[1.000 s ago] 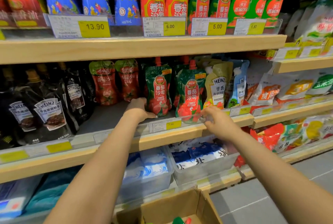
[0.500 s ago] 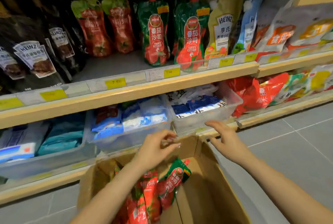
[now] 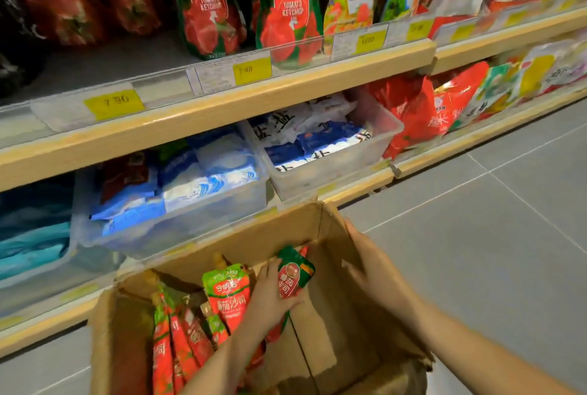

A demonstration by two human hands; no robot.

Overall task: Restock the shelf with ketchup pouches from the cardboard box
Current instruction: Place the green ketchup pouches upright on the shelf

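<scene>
The left hand holds a ketchup pouch in the cardboard box. The right hand, open, maybe steadies it. Lift straight up.

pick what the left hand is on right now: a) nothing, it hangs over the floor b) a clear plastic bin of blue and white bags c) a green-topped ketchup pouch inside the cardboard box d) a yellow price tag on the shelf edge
c: the left hand is inside the cardboard box, its fingers around a green-topped ketchup pouch, while the right hand rests at the box's right wall.
</scene>
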